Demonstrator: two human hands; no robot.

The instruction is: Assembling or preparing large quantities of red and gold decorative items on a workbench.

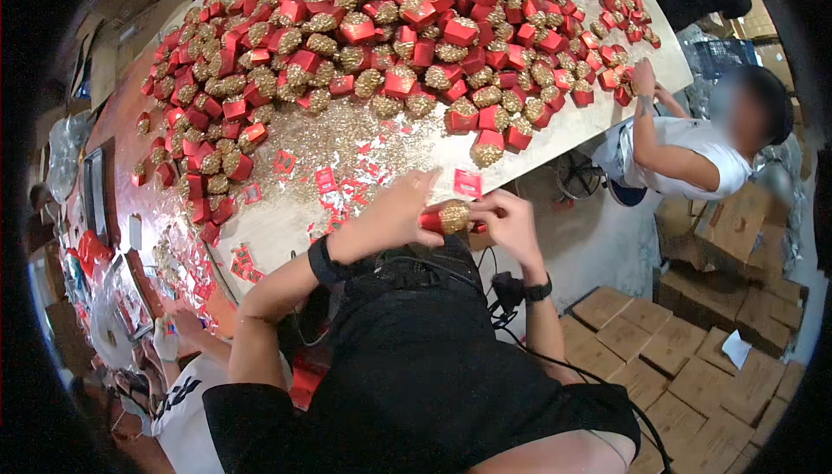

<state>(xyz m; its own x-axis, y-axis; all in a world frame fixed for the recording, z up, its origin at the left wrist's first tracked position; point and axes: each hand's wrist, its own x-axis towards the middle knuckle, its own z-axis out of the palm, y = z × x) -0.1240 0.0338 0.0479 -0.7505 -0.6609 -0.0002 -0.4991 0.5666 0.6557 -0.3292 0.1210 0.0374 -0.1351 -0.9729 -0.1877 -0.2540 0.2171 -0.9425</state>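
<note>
Head view: 1 red/gold pc (pixel 447 217) is held by counter's (pixel 667 54) near edge, red end gripped by L hand's (pixel 390 216) fingers; R hand's (pixel 513 230) are drawn together at gold end, can't tell if anything's pinched. Approx. 100+ similar pcs (pixel 373 32) are heaped beyond; paper scraps (pixel 354 175) are strewn between. Cartons (pixel 667 361) are stacked R.

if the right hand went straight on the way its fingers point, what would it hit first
Most likely the gold end of the piece in the left hand. The right hand points left at it, touching or nearly so; depth is unclear.
</note>
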